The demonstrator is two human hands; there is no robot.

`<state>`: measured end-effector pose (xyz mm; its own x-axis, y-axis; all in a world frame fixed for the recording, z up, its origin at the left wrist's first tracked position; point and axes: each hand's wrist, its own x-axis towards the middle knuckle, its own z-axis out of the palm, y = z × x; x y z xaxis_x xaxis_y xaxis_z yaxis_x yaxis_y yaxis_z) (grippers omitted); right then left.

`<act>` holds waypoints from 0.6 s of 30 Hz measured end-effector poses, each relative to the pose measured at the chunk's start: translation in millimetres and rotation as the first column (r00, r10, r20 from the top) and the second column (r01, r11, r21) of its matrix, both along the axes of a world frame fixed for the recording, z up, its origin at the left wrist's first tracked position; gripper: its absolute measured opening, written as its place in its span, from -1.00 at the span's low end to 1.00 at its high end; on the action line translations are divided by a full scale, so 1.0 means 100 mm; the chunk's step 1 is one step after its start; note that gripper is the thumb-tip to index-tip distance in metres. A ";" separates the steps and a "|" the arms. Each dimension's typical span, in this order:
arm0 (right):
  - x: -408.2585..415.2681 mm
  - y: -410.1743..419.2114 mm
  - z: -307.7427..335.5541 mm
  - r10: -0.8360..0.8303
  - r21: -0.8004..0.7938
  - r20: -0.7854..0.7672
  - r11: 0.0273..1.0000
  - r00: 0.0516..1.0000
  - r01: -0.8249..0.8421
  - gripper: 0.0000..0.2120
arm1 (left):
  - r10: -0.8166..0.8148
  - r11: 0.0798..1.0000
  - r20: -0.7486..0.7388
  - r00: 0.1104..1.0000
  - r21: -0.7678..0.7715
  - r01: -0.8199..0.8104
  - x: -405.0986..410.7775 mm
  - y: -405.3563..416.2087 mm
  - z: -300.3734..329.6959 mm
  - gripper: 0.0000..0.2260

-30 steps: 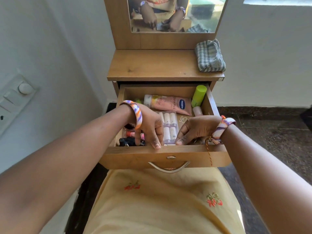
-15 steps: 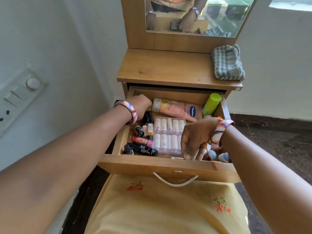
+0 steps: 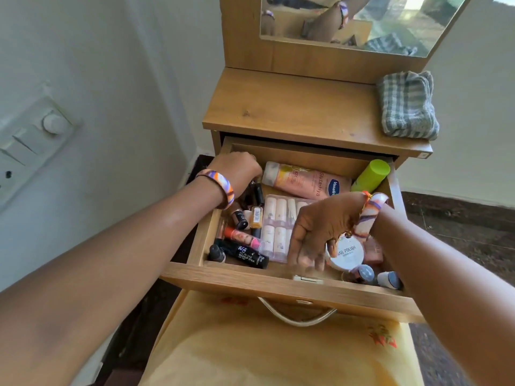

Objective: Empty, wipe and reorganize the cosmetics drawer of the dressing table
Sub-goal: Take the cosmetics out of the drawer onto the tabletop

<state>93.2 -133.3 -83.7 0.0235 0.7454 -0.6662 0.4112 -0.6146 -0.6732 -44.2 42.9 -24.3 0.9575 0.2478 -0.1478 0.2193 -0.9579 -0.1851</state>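
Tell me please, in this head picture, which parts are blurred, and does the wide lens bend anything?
Head view: the right hand is motion-blurred at its fingertips, while the left hand and the black makeup stick look sharper; the drawer and the wall switch panel lean outward from wide-angle distortion; daylight glares in the mirror.

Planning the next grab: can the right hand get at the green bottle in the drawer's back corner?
Probably yes: the green bottle lies uncovered behind the right hand, nothing stacked on it, though that hand seems busy with a white jar.
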 end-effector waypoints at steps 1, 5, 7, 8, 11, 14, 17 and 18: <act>-0.25 0.11 0.35 0.189 0.007 0.110 0.982 0.976 -0.191 -0.83 | 0.040 0.994 0.045 0.998 -0.099 -0.035 0.02 0.04 0.02 -0.68; -0.44 0.56 0.59 -0.171 0.403 0.413 0.915 0.895 -0.011 -0.80 | 0.231 0.892 0.159 0.960 -0.428 -0.144 0.06 0.19 0.13 -0.72; -0.50 0.65 0.46 -0.195 0.435 0.625 0.891 0.756 -0.131 -0.59 | 0.257 0.856 0.148 0.955 -0.493 -0.154 0.08 0.25 0.22 -0.79; -0.53 0.69 0.42 -0.145 0.393 0.702 0.896 0.697 -0.209 -0.53 | 0.253 0.851 0.136 0.958 -0.503 -0.153 0.07 0.26 0.30 -0.80; -0.60 0.75 0.44 0.009 0.211 0.866 0.900 0.500 -0.382 -0.57 | 0.236 0.840 0.088 0.968 -0.519 -0.157 0.10 0.36 0.44 -0.81; -0.60 0.76 0.42 0.087 0.099 0.939 0.857 0.332 -0.505 -0.58 | 0.206 0.812 0.021 0.978 -0.561 -0.159 0.12 0.42 0.61 -0.82; -0.54 0.78 0.45 0.094 0.075 0.955 0.840 0.280 -0.537 -0.62 | 0.189 0.748 -0.005 0.982 -0.647 -0.147 0.15 0.47 0.77 -0.84; -0.54 0.79 0.45 0.096 0.068 0.959 0.837 0.267 -0.543 -0.63 | 0.190 0.718 -0.006 0.982 -0.681 -0.143 0.16 0.47 0.83 -0.83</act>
